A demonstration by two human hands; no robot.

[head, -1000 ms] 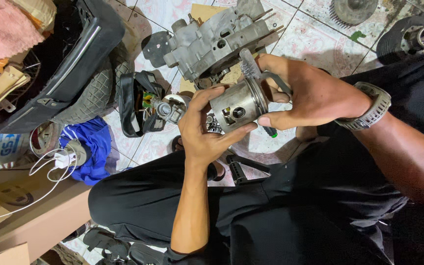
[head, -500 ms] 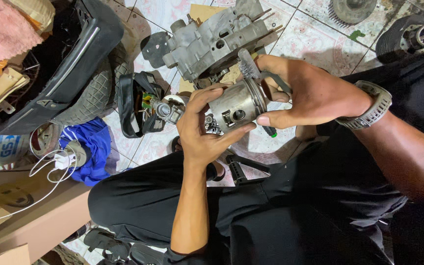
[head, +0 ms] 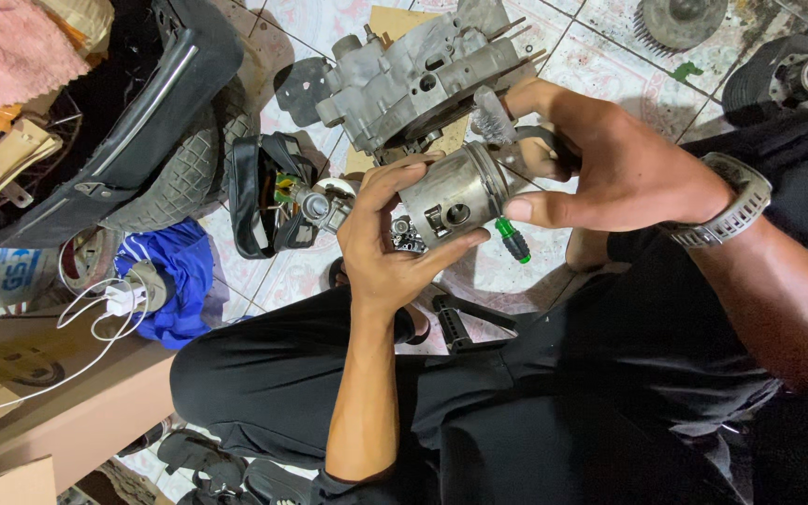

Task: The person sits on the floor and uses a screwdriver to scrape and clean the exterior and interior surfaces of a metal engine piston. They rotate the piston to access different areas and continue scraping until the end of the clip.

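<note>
Little has shifted since a second ago: my left hand still cradles the piston mid-frame, my right hand pinching its ringed crown. Next, I judge, a careful turn to inspect.

Head camera looks steeply down, close over the lap

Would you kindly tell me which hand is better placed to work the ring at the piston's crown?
Probably the right hand: its fingers already sit at the crown end of the grey metal piston, while the left hand cradles the skirt.
</note>
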